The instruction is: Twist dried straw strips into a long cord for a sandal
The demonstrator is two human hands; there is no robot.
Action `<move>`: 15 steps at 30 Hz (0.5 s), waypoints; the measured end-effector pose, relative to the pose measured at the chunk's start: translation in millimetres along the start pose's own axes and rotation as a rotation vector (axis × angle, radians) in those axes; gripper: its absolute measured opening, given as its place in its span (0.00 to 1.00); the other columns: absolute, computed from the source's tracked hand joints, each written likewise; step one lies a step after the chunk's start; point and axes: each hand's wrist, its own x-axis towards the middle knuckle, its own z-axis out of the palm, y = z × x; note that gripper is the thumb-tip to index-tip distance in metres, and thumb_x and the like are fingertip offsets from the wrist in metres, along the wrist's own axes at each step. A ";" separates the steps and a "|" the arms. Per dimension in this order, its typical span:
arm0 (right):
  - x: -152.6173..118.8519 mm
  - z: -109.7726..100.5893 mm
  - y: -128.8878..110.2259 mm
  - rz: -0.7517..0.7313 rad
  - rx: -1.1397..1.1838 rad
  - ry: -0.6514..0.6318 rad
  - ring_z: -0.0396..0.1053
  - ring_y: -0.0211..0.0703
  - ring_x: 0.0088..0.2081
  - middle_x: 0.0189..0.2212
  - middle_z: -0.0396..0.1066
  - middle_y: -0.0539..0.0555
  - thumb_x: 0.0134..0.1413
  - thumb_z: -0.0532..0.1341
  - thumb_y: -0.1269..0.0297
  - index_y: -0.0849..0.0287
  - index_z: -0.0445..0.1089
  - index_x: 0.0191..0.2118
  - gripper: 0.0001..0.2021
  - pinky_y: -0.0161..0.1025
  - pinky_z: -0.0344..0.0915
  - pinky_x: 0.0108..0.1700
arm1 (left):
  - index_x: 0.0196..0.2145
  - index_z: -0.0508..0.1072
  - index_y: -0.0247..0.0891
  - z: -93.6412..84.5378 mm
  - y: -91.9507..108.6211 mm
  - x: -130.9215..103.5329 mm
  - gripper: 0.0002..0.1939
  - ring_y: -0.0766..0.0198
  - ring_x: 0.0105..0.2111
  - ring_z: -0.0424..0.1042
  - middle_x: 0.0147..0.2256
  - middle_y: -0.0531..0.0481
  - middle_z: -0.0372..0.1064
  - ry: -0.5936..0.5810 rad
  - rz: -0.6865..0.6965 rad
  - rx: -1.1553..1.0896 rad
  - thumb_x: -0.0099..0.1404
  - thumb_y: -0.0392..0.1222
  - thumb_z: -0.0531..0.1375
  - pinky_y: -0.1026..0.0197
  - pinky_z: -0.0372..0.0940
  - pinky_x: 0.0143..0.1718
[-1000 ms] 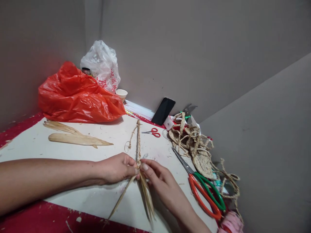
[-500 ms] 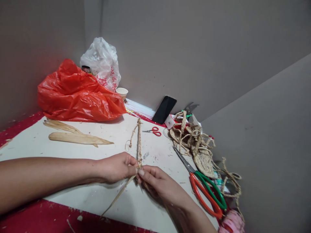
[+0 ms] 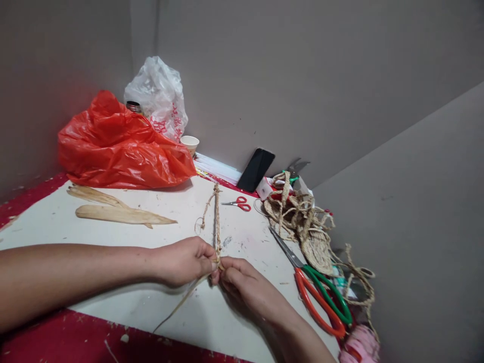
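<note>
A thin braided straw cord [image 3: 217, 222] runs from the middle of the white board [image 3: 147, 302] down to my hands. My left hand [image 3: 192, 262] pinches the near end of the braid between thumb and fingers. Beside it on the right, my right hand [image 3: 242, 280] is closed on a strand at the same end. One loose strand [image 3: 181, 302] trails from the left fingertips toward the front edge. Flat dried leaf pieces [image 3: 121, 214] lie left of the braid.
Small red scissors [image 3: 241, 203] lie right of the braid, with large scissors [image 3: 321, 297] further right near a straw rope heap [image 3: 315, 247]. A red plastic bag [image 3: 124, 151], paper cup [image 3: 189, 143] and phone [image 3: 256, 170] are at the back.
My right thumb has drawn back a little from the left fingertips, showing more of the braid's end. The trailing strand has shifted slightly.
</note>
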 end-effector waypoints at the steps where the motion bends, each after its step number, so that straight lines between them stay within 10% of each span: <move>1: 0.4 0.0 -0.6 0.013 0.011 -0.009 0.45 0.31 0.18 0.15 0.50 0.44 0.51 0.51 0.69 0.61 0.65 0.24 0.09 0.32 0.42 0.21 | 0.29 0.72 0.34 -0.6 0.5 0.1 0.14 0.68 0.27 0.63 0.28 0.52 0.69 -0.006 -0.005 0.010 0.62 0.44 0.50 0.67 0.57 0.32; 6: 1.3 4.0 0.6 0.074 0.252 -0.015 0.38 0.28 0.14 0.12 0.47 0.41 0.54 0.57 0.52 0.58 0.55 0.21 0.19 0.31 0.35 0.16 | 0.28 0.70 0.35 -4.2 7.4 -2.8 0.12 0.70 0.23 0.57 0.22 0.56 0.62 0.050 -0.009 0.224 0.61 0.42 0.50 0.68 0.52 0.25; 15: -0.4 22.0 2.1 0.090 0.456 0.120 0.37 0.25 0.11 0.08 0.47 0.39 0.48 0.62 0.52 0.61 0.63 0.22 0.17 0.29 0.33 0.13 | 0.29 0.72 0.38 -3.7 32.4 -22.3 0.13 0.63 0.22 0.65 0.24 0.49 0.70 0.156 0.010 0.837 0.62 0.39 0.49 0.64 0.51 0.22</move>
